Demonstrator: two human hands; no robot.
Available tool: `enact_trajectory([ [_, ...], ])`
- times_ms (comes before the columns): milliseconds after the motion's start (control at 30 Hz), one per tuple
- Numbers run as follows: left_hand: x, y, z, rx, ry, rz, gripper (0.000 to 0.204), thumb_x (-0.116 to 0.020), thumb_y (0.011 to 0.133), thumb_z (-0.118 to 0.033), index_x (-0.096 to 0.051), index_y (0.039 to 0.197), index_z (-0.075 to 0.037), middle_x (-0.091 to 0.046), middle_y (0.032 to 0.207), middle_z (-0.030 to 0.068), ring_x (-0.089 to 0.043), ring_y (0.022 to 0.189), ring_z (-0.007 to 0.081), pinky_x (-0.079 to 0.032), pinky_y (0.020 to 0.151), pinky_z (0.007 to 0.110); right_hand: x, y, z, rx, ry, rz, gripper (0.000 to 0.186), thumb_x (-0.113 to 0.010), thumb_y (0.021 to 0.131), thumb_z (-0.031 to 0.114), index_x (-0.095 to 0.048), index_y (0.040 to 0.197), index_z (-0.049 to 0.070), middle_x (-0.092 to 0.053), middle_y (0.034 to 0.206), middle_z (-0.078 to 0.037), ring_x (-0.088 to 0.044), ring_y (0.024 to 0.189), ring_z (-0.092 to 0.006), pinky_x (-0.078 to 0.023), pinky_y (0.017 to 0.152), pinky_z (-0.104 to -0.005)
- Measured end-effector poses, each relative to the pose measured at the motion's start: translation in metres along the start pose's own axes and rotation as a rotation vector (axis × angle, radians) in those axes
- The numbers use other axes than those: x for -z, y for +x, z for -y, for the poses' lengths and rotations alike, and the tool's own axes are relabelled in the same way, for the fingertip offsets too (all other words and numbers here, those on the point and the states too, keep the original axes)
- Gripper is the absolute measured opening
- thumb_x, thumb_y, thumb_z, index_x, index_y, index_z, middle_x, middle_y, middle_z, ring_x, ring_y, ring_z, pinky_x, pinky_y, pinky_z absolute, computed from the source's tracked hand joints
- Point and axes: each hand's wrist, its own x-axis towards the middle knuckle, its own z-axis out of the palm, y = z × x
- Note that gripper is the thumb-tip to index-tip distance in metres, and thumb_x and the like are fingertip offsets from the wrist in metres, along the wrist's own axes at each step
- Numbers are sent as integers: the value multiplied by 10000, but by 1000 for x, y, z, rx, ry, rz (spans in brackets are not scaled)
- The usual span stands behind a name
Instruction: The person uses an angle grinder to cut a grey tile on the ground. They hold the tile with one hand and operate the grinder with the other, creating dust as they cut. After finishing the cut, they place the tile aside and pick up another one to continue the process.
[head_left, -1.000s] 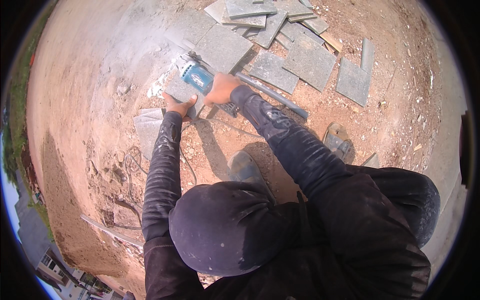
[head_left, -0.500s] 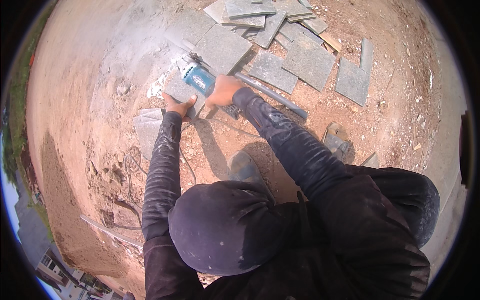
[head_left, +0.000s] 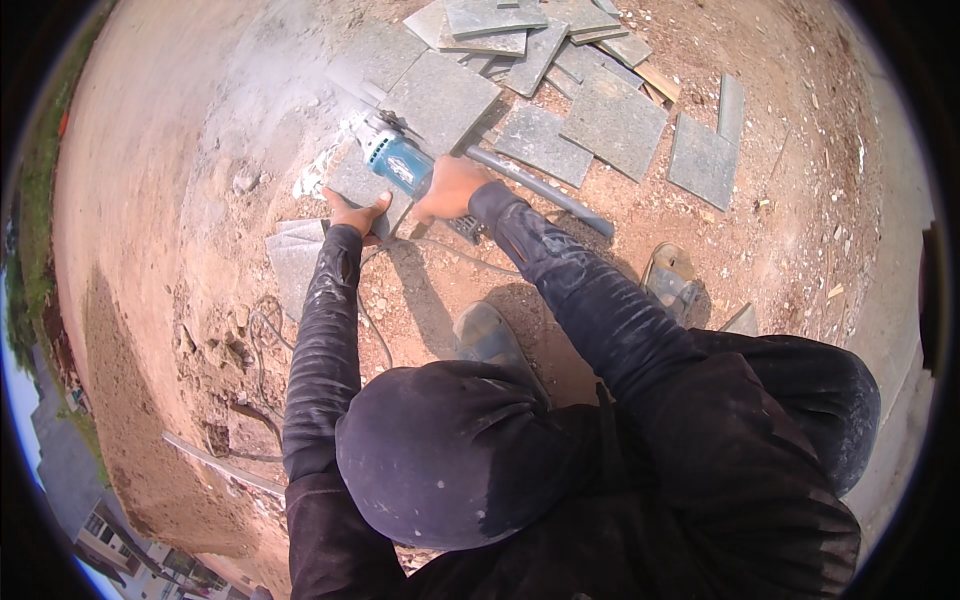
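Note:
My right hand [head_left: 452, 188] is wrapped round the rear of a teal angle grinder [head_left: 400, 165]. The grinder's metal head [head_left: 372, 128] lies over the far part of a grey stone tile [head_left: 362, 178], and pale dust drifts from it to the upper left. The disc itself is blurred by dust. At the tile's near edge, my left hand [head_left: 357, 214] grips it, thumb to the right and a finger stretched along the left side. Just beyond the grinder lies a larger grey stone slab [head_left: 440, 100].
A grey pipe [head_left: 540, 190] lies right of the grinder. Several stone slabs [head_left: 615, 125] are heaped at the far right. Cut pieces [head_left: 293, 262] lie by my left wrist. A power cord [head_left: 470, 257] loops over the dirt near my shoe [head_left: 488, 333].
The grinder and my right hand have shifted very slightly, with the hand's grip unchanged. My left hand stays on the tile. The whole view has drifted a little.

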Motion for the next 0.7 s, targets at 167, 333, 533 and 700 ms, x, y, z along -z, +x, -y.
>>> enact_trajectory([
  [167,-1,-2,-1,-4,-16,2,1384,-859,675,-388,240,1449,-61,-436,1335,288,-648,919,335,-590,536,398,-1,3,-5,0,-1,18,632,-779,527,324,-650,950,-127,-665,929,-294,-676,874,-368,-531,777,-370],
  [333,0,-4,-6,28,8,0,1383,-861,674,-384,240,1451,-72,-422,1343,295,-643,932,346,-593,545,411,-2,4,-7,-9,-9,3,608,-775,534,323,-659,938,-116,-667,926,-291,-677,871,-365,-529,772,-374],
  [533,0,-1,-1,22,-60,35,1383,-867,673,-357,242,1453,-87,-418,1338,303,-639,925,354,-597,557,425,1,-5,-5,0,9,7,578,-767,542,314,-669,931,-103,-672,919,-277,-678,852,-357,-531,761,-367],
  [700,-1,-2,-3,36,-82,30,1370,-864,682,-337,241,1456,-98,-430,1324,299,-634,935,357,-598,564,429,2,-9,-9,11,16,34,599,-770,543,311,-659,961,-104,-671,937,-271,-675,866,-353,-530,766,-371],
])
